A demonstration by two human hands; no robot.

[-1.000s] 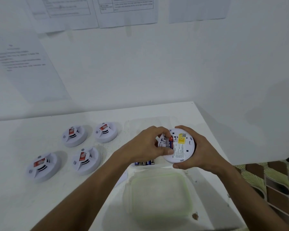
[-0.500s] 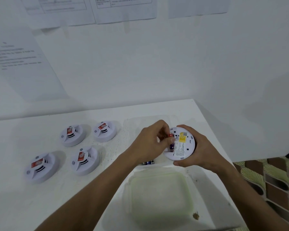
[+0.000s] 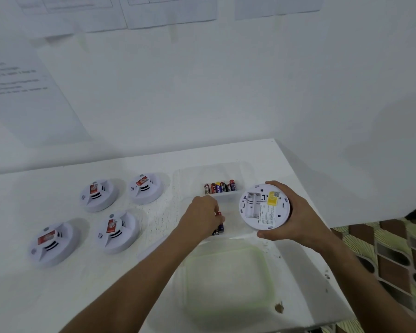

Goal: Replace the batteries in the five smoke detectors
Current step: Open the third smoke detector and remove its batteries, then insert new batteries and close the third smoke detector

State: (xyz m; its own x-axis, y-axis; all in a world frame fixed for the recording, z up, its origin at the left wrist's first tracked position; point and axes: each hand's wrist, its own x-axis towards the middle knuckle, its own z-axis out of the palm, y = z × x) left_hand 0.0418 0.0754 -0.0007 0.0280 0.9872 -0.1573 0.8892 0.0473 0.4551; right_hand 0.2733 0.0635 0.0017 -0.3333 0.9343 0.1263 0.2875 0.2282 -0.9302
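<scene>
Two hands: left [image 3: 203, 218] half-hides batteries [image 3: 219, 224]; right [image 3: 289, 216] grips detector [image 3: 264, 207].

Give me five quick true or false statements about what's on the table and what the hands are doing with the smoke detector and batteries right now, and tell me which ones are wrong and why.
1. The right hand holds a smoke detector with its back side showing. True.
2. That detector's battery slot is full. False: the slot looks empty.
3. Four other detectors lie on the table to the left. True.
4. The left hand rests flat on the green-rimmed lid. False: it is at the batteries in the clear container's near section.
5. A row of batteries lies in the container's far section. True.
</scene>
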